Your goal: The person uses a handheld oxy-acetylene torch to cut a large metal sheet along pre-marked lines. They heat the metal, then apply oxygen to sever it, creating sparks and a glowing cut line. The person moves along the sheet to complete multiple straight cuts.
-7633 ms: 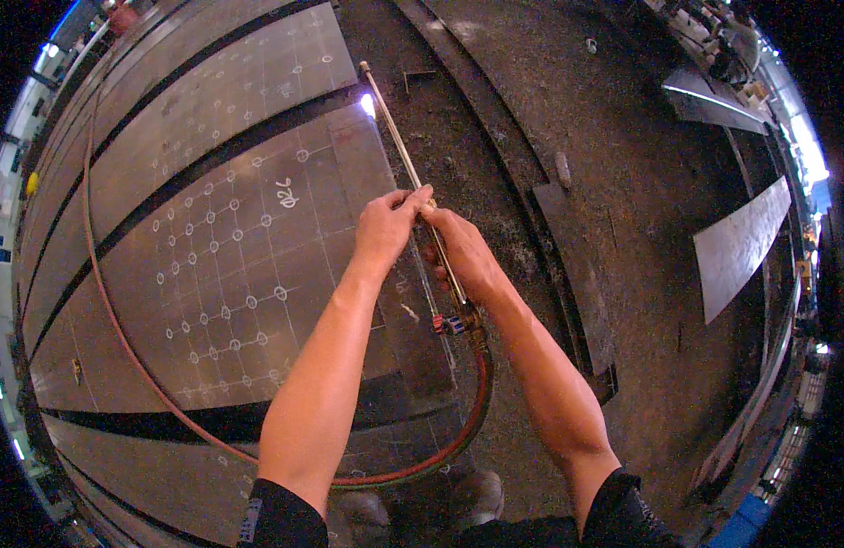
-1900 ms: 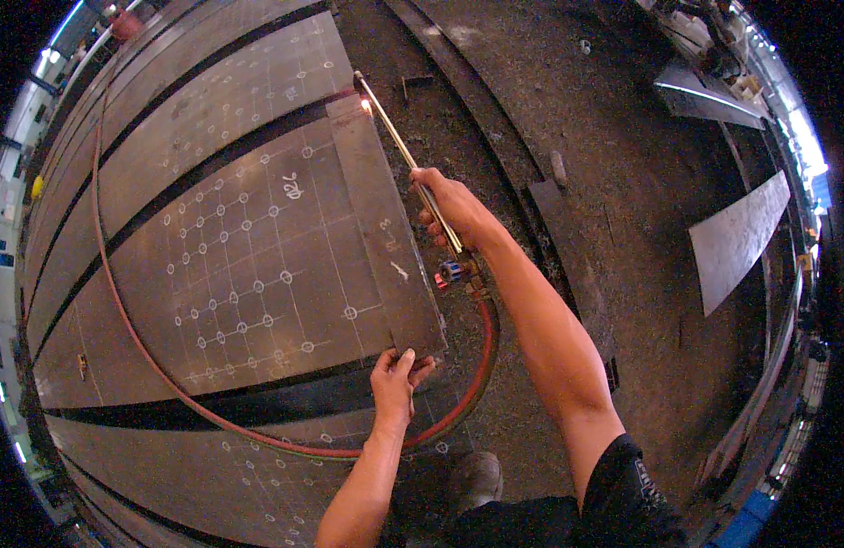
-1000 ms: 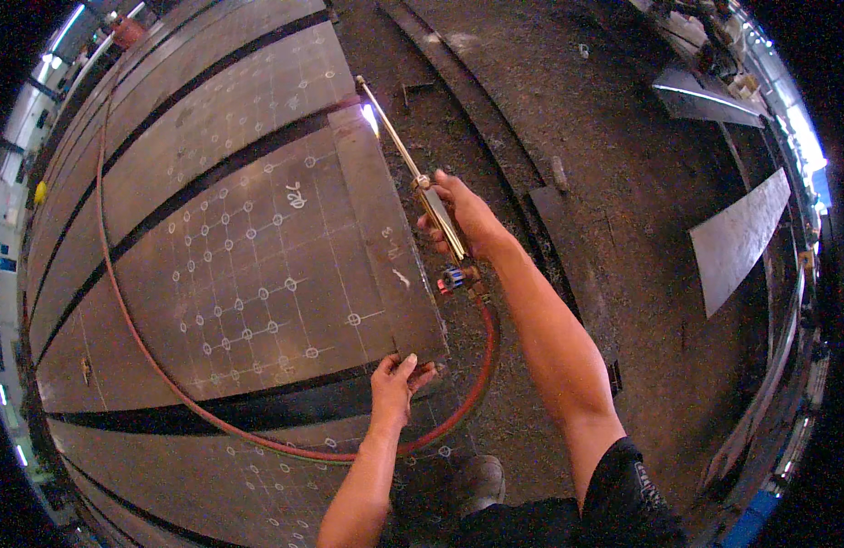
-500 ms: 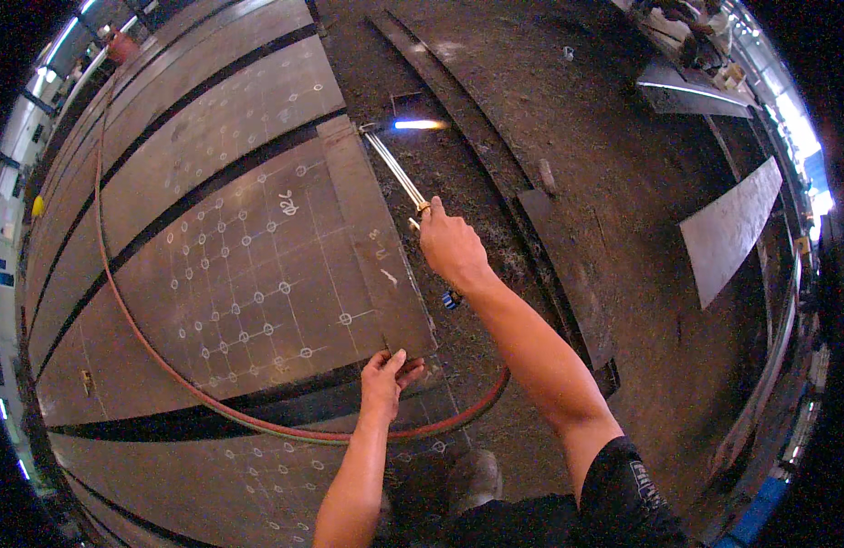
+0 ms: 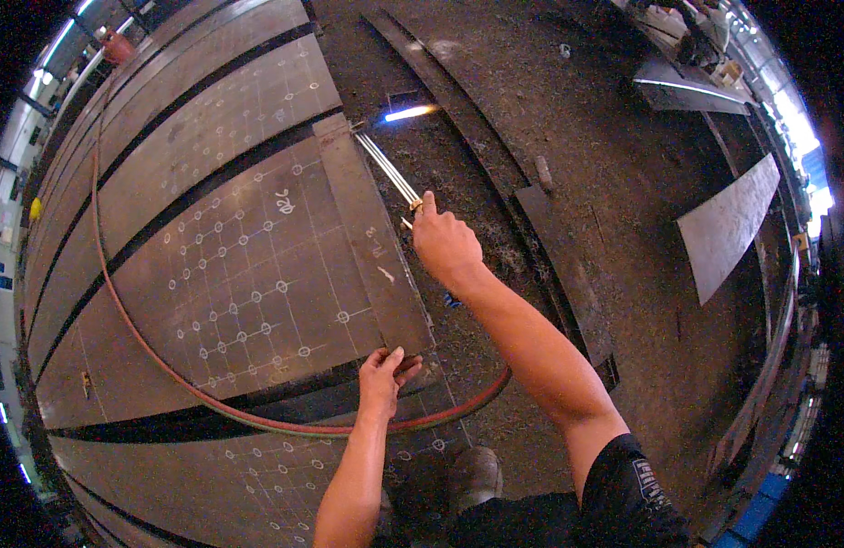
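Note:
My right hand (image 5: 446, 245) is wrapped round the handle of a cutting torch (image 5: 386, 168), its index finger stretched forward. The torch's slim metal tubes reach away to a head beside the far right corner of a chalk-marked steel plate (image 5: 230, 301). A blue-white flame (image 5: 409, 112) burns out to the right from the tip. Along that plate's right edge lies a narrow steel strip (image 5: 358, 219). My left hand (image 5: 381, 379) is at the strip's near end, thumb and index finger pinched on its edge, the other fingers partly hidden.
A red and green hose (image 5: 285, 426) loops over the plates and passes near my left forearm. More steel plates (image 5: 285, 82) lie at the far left. Long dark steel bars (image 5: 481, 146) run along the dirt floor. A red cylinder (image 5: 118, 47) stands far left; a loose plate (image 5: 728, 228) lies right.
The torch and my right hand have shifted slightly left, and the flame now slants a little upward in the picture. My left hand stays at the strip's near end.

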Tool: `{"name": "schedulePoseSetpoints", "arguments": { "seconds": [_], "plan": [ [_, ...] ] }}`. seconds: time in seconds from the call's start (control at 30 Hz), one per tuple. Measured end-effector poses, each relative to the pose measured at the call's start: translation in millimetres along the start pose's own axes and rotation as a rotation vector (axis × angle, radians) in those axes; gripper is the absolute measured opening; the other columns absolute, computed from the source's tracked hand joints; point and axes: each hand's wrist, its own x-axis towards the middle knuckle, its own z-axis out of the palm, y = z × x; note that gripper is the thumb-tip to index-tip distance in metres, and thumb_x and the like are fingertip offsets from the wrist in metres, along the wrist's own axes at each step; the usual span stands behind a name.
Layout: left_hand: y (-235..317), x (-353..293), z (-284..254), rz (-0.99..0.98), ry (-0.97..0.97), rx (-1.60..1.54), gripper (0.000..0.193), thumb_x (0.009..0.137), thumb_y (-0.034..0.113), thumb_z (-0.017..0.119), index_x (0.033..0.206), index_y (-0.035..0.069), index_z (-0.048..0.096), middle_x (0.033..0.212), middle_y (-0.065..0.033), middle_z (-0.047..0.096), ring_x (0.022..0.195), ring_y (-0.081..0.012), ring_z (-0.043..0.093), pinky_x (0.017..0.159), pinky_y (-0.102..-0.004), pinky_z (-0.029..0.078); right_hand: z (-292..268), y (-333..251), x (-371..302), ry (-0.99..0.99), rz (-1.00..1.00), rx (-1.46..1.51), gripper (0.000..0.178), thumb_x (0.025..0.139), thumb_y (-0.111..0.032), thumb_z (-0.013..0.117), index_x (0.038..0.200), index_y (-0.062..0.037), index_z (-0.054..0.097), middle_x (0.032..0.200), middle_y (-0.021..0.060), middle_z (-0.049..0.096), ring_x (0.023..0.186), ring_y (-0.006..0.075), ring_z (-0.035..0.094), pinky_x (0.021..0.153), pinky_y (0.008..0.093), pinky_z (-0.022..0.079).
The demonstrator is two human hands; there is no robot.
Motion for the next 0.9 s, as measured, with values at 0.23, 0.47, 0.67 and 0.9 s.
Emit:
{"name": "schedulePoseSetpoints", "arguments": {
  "seconds": [0.23,0.47,0.67,0.9],
  "plan": [
    [1,0,1,-0.008,0.018,-0.005,0.020,0.092,0.010,0.060,0.104,-0.005,0.053,0.097,-0.0131,0.062,0.086,-0.0268,0.068,0.078,-0.0361,0.059,-3,9,8,0.002,-0.087,0.078,0.050,0.098,-0.033,0.035,0.132,0.0024,0.045,0.092,0.0269,0.064,0.086,0.0440,0.065,0.076,0.0526,0.054],
    [-4,1,1,0.001,-0.021,-0.015,0.019,0.092,0.009,0.060,0.101,-0.005,0.053,0.097,-0.0137,0.061,0.088,-0.0276,0.068,0.079,-0.0373,0.059,-12,18,43,-0.238,0.018,0.681,0.065,0.085,-0.063,0.056,0.109,-0.0029,0.059,0.071,0.0104,0.055,0.056,0.0173,0.056,0.048,0.0324,0.046],
    [-1,-2,0,-0.020,0.023,-0.009,0.018,0.092,0.009,0.060,0.102,-0.005,0.054,0.097,-0.0124,0.061,0.089,-0.0284,0.067,0.081,-0.0396,0.059,-14,-7,46,-0.439,0.155,1.164,0.062,0.086,-0.064,0.053,0.108,-0.0062,0.055,0.066,0.0010,0.044,0.047,0.0089,0.042,0.042,0.0263,0.039],
    [-7,5,-7,-0.026,0.009,-0.061,0.023,0.088,0.006,0.065,0.103,-0.002,0.048,0.098,-0.0127,0.058,0.086,-0.0345,0.067,0.078,-0.0453,0.060,-5,-8,51,-0.553,0.257,1.308,0.056,0.087,-0.061,0.049,0.102,-0.0075,0.053,0.065,-0.0001,0.043,0.046,0.0087,0.039,0.040,0.0264,0.037]
  ]
}}
